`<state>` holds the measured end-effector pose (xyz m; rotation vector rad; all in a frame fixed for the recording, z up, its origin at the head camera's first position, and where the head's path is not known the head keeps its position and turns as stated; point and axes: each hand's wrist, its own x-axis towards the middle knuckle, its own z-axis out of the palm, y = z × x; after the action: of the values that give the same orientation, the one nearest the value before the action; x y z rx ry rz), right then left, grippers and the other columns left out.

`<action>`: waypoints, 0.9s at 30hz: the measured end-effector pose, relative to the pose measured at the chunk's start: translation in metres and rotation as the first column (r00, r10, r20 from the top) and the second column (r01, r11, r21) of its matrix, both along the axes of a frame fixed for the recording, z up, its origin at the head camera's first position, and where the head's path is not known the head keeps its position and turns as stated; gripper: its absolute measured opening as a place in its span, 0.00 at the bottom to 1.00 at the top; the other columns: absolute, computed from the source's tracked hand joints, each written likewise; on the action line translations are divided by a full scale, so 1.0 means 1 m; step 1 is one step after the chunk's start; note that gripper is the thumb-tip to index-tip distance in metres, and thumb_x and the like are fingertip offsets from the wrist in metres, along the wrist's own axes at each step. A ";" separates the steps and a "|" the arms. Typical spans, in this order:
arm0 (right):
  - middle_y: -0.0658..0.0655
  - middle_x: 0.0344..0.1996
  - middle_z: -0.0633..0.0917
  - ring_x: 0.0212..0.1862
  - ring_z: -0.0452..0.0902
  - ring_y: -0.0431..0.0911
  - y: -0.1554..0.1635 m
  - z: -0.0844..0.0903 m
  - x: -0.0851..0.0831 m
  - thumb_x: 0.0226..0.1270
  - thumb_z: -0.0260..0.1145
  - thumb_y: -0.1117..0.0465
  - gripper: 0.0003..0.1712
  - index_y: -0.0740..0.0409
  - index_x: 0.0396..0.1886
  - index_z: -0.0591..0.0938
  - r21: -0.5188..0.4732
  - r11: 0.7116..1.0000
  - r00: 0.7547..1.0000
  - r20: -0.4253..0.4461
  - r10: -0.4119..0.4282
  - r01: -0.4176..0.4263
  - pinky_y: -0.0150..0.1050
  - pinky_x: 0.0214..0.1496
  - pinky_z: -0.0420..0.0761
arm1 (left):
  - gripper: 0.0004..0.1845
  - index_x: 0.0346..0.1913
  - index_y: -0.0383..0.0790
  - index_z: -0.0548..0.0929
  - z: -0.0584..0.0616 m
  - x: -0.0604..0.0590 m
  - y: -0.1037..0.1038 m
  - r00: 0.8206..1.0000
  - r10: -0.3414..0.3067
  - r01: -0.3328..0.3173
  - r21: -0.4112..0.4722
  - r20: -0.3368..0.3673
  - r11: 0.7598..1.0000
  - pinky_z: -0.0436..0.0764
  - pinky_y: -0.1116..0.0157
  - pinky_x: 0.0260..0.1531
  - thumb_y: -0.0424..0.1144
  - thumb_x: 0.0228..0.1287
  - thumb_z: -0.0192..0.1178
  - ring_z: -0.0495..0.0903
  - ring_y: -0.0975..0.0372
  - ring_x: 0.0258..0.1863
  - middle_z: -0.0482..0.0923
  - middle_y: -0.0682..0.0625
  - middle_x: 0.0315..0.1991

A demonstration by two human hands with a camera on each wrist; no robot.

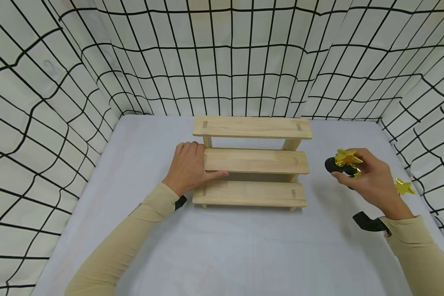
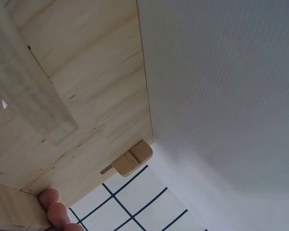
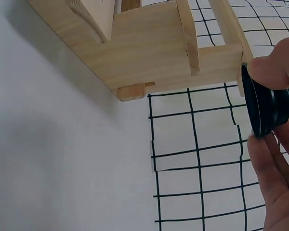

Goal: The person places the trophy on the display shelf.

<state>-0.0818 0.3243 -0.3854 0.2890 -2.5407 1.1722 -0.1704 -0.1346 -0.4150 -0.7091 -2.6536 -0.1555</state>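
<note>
A light wooden three-tier display stand sits upright on the white table. My left hand grips the left end of its middle shelf, thumb along the front edge. In the left wrist view, fingertips curl round a wooden edge. To the right of the stand, my right hand holds a gold star trophy with a black base between thumb and fingers, tilted and above the table. The right wrist view shows the round black base side-on; the star is mostly hidden there.
Another gold star shows just beyond my right wrist, near the table's right edge. A black wire grid backed with white stands behind the table and along both sides. The white tabletop extends in front of the stand.
</note>
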 end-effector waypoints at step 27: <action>0.32 0.50 0.81 0.49 0.78 0.27 -0.041 0.002 0.006 0.40 0.81 0.83 0.39 0.63 0.56 0.81 -0.012 0.986 0.986 -0.013 0.169 -0.169 0.14 0.58 0.74 | 0.49 0.39 0.32 0.78 -0.005 0.001 0.000 0.999 -0.018 0.020 0.028 -0.051 0.999 0.73 0.49 0.51 0.81 0.43 0.68 0.79 0.46 0.39 0.80 0.39 0.34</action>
<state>-0.0759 0.2836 -0.3835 0.5154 -2.5381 1.2419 -0.1693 -0.1349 -0.4200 -0.7193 -2.5920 -0.1780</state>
